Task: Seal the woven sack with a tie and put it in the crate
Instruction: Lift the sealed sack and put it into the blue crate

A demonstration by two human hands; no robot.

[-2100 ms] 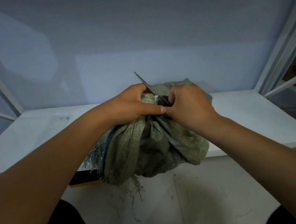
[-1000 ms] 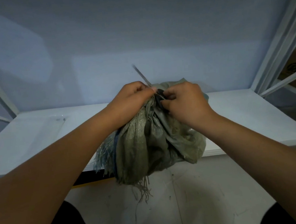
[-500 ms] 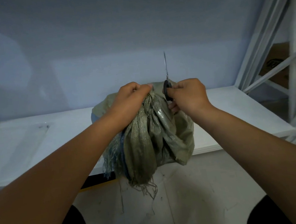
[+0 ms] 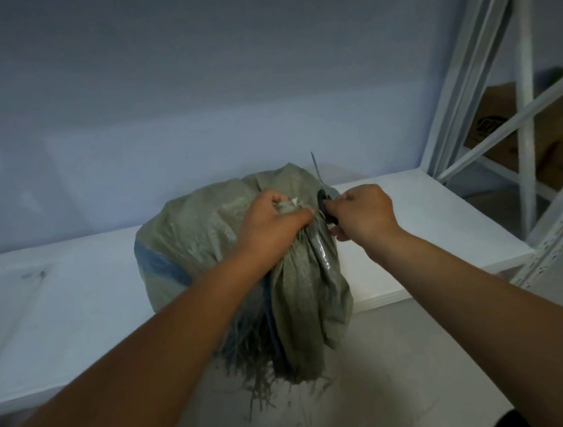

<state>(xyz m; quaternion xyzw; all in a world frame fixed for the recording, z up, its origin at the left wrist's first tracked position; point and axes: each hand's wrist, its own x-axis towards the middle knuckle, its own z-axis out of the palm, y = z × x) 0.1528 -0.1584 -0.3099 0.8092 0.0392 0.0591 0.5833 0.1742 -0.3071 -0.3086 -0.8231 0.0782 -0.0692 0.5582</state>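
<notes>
Centre frame: left hand (image 4: 270,219) grips sack (image 4: 206,227) neck on table (image 4: 58,303); right hand (image 4: 364,214) fingers pinch black tie (image 4: 321,199).

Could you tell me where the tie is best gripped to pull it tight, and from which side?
Probably the tie by its thin tail, pinched low above its dark loop. The tail stands nearly upright, free of the woven sack, so come from above on the right; the left hand grips the gathered neck on the left, and the right hand holds the loop.
</notes>
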